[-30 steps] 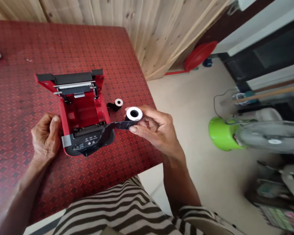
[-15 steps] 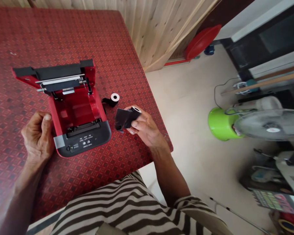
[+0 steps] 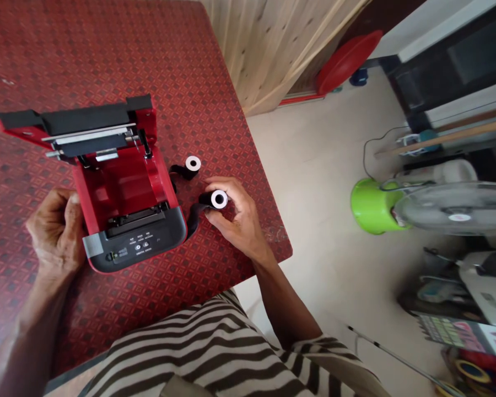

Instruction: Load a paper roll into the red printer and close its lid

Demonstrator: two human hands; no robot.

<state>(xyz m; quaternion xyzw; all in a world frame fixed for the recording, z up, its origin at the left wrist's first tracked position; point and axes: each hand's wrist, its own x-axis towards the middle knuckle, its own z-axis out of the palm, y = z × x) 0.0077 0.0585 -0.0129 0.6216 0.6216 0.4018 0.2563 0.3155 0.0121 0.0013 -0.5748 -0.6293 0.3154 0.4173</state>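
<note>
A red and black label printer [image 3: 126, 182] stands on the table with its lid [image 3: 86, 124] raised and its red inner bay showing. My left hand [image 3: 58, 229] is curled closed against the printer's left side, its thumb along the wall; I see nothing in it. On the right, a roll of black ribbon [image 3: 219, 199] with a white core end rests close to the printer. Loosely cupped around that roll, my right hand [image 3: 240, 220] has its thumb and fingers apart. Loose ribbon [image 3: 195, 215] trails from it toward the printer. Behind it lies a second black ribbon roll [image 3: 193, 164].
The table [image 3: 182, 71] has a red patterned cover and its right edge is near my right wrist. Beyond it, a fan [image 3: 458, 207] and a lime green bucket [image 3: 367, 207] stand on the floor. Wood panelling [image 3: 264, 44] rises behind the table.
The roll in my right hand has turned so its white end faces up, and it has come down to the table. My right fingers have loosened. My left hand stays beside the printer.
</note>
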